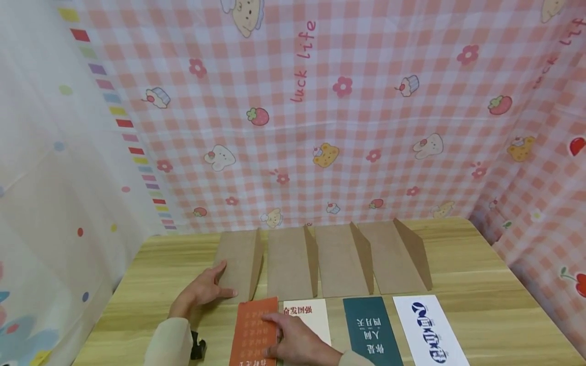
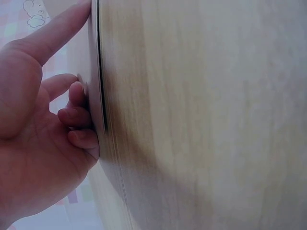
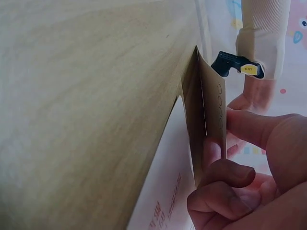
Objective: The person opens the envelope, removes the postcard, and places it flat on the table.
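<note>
My left hand (image 1: 203, 290) rests on the leftmost brown paper envelope (image 1: 239, 256), thumb and forefinger spread over its lower left part. In the left wrist view its other fingers bend in against the paper. The envelope lies flat, its flap raised on the right side. With my right hand (image 1: 299, 338) I pinch an orange card (image 1: 252, 325) by its right edge, just below that envelope. The right wrist view shows this card's back (image 3: 214, 100) tilted up off the table, thumb on one face and fingers on the other. Beneath my right hand lies a cream card (image 1: 318, 317) with red lettering.
Three more brown envelopes (image 1: 290, 264) with raised flaps lie in a row to the right. Below them are a dark green card (image 1: 368, 325) and a white card (image 1: 428, 325) with blue lettering. The wooden table (image 1: 494, 305) meets a checked cloth (image 1: 357, 183) at the back.
</note>
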